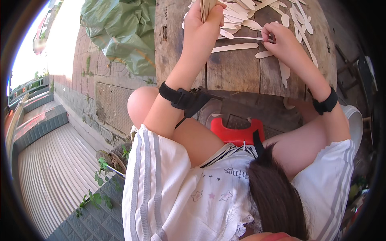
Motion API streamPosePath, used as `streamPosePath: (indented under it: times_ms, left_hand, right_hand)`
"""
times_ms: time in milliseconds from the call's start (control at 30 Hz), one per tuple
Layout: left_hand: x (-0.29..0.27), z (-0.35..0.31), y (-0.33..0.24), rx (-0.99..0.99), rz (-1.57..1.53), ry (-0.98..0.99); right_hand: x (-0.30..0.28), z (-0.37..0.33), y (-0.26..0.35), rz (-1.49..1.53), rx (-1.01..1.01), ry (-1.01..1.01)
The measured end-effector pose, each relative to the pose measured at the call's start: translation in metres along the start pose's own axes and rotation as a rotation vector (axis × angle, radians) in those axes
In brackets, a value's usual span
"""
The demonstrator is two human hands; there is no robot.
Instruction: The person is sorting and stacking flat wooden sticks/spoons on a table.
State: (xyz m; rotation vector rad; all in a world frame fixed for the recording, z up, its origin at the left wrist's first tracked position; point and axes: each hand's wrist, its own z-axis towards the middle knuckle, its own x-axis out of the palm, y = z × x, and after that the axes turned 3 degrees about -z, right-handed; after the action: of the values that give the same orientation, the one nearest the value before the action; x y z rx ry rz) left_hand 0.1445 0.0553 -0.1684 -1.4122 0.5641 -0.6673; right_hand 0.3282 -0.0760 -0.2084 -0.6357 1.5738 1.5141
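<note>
My left hand [199,30] is closed round an upright stack of flat wooden cutlery pieces [206,9] at the table's far left part. Farther right, my right hand [283,40] pinches one end of a thin wooden cutlery piece [245,38], seen edge-on and reaching left toward my left hand. Which kind of cutlery it is cannot be told. A loose wooden knife [235,47] lies just nearer to me than that piece. Beyond and between my hands spreads a pile of pale wooden cutlery [237,15], knives and spoon-like shapes among it.
The worn plank table [233,74] ends in front of my knees. More wooden pieces [305,38] lie along its right side, one [284,74] near the front edge. A green plastic sheet [124,32] borders the table's left. A red plastic stool [235,131] shows between my legs.
</note>
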Motion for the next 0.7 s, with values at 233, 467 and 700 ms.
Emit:
streamPosePath:
  times_ms: [233, 467, 700]
  left_hand:
    - [-0.008, 0.008, -0.012, 0.089, 0.419, 0.010]
    - [0.021, -0.012, -0.012, -0.302, -0.232, 0.342]
    - [0.016, -0.015, 0.003, -0.239, -0.092, 0.438]
  right_hand:
    - [-0.035, -0.004, 0.041, 0.212, -0.200, -0.199]
    - [-0.031, -0.010, 0.042, 0.200, -0.356, -0.454]
    - [-0.027, 0.001, 0.040, 0.228, -0.376, -0.612]
